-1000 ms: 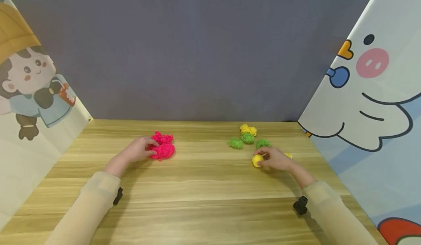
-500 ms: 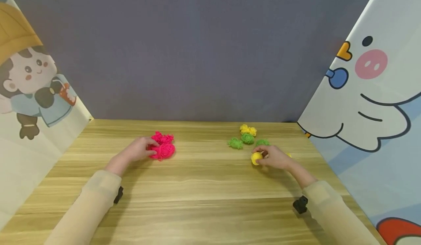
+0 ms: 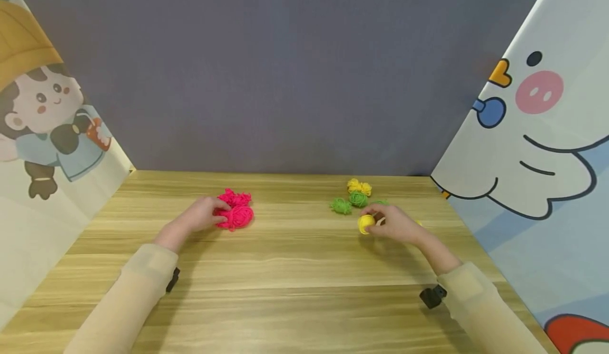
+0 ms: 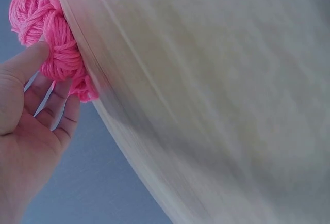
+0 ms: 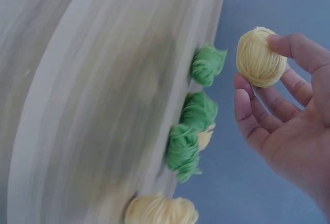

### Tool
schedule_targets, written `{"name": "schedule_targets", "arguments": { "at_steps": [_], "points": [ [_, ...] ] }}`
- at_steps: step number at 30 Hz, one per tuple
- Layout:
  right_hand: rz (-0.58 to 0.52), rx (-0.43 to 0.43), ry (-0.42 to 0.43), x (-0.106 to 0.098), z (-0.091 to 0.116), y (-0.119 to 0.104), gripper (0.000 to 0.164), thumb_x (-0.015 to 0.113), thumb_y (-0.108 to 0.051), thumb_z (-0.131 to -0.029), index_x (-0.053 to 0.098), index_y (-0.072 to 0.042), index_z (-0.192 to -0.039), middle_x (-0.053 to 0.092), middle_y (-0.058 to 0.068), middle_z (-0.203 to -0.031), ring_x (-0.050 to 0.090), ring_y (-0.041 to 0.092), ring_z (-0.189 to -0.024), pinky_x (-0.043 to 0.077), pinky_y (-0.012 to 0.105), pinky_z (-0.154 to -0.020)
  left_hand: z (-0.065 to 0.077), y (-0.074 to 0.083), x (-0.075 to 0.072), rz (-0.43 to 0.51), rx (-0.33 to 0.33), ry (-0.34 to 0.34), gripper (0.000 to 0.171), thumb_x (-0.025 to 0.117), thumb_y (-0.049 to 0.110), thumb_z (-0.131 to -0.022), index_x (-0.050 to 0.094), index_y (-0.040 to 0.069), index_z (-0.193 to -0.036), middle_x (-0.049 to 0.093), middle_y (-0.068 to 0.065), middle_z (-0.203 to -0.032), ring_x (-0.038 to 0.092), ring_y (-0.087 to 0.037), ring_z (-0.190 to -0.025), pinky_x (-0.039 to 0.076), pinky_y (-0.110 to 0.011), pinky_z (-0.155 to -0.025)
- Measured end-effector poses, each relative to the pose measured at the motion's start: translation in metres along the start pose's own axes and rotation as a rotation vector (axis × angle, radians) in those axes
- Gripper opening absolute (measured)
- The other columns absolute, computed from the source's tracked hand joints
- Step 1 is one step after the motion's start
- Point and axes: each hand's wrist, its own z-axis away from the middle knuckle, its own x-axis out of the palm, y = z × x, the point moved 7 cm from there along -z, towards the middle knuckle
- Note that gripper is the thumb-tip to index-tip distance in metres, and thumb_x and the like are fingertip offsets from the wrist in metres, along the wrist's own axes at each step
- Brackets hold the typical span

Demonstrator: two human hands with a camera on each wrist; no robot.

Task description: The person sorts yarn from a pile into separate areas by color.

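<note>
In the head view my left hand is at a cluster of pink yarn balls on the left of the table. Its thumb and fingers pinch a pink yarn ball, as the left wrist view shows. On the other side, my right hand grips a yellow yarn ball between thumb and fingers. The right wrist view has this yellow ball raised above the table, with the palm facing it. Green yarn balls lie just beyond the right hand, one partly hidden by it.
Farther back sits a bow-shaped yellow bundle of yarn. Another yellow bundle shows low in the right wrist view, mostly hidden behind the right hand in the head view. A grey panel closes the wooden table's far edge, with printed panels at both sides.
My right hand has moved a little left and away from me with the yellow yarn ball, which now hangs higher over its shadow. The left hand has stayed at the pink yarn.
</note>
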Motion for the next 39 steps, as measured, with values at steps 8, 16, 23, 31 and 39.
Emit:
{"name": "schedule_targets", "arguments": {
  "at_steps": [8,16,23,31,39],
  "points": [
    [-0.023,-0.015,0.018,-0.001,-0.001,-0.022,0.032,0.072,-0.019,-0.084,0.063,-0.012,-0.114,0.065,0.002,-0.104,0.063,0.018,-0.091,0.054,0.027,-0.072,-0.002,0.000,0.000,-0.013,-0.009,-0.002,0.021,0.072,0.010,-0.082,0.071,0.002,-0.102,0.070,-0.015,-0.100,0.064,-0.030,-0.092,0.052,-0.042,-0.077],
    [-0.059,-0.025,0.064,0.001,-0.004,-0.046,0.032,0.072,-0.020,-0.083,0.063,-0.013,-0.113,0.066,0.001,-0.101,0.063,0.016,-0.089,0.055,0.028,-0.071,-0.003,-0.002,0.002,-0.031,-0.019,0.004,0.021,0.073,0.010,-0.081,0.071,0.002,-0.101,0.070,-0.013,-0.097,0.064,-0.024,-0.083,0.052,-0.040,-0.073],
    [-0.133,-0.069,0.108,0.007,-0.009,-0.067,0.032,0.073,-0.016,-0.082,0.063,-0.009,-0.112,0.065,0.005,-0.101,0.063,0.020,-0.089,0.055,0.029,-0.070,-0.004,-0.002,0.004,-0.039,-0.035,0.000,0.022,0.073,0.010,-0.081,0.070,0.002,-0.102,0.070,-0.014,-0.098,0.064,-0.026,-0.086,0.052,-0.042,-0.075],
    [-0.198,-0.069,0.135,0.021,-0.017,-0.083,0.033,0.073,-0.016,-0.082,0.063,-0.010,-0.113,0.066,0.004,-0.102,0.062,0.020,-0.089,0.055,0.027,-0.070,-0.005,-0.003,0.005,-0.034,-0.030,0.013,0.022,0.073,0.009,-0.081,0.071,0.002,-0.101,0.070,-0.014,-0.099,0.064,-0.032,-0.091,0.052,-0.046,-0.080],
    [-0.239,-0.091,0.145,0.040,-0.028,-0.097,0.035,0.074,-0.017,-0.082,0.063,-0.007,-0.114,0.066,0.006,-0.103,0.063,0.017,-0.089,0.055,0.026,-0.071,-0.004,-0.003,0.004,-0.041,-0.023,0.009,0.023,0.073,0.009,-0.081,0.070,0.002,-0.102,0.070,-0.014,-0.099,0.064,-0.032,-0.091,0.052,-0.046,-0.080]
  ]
}}
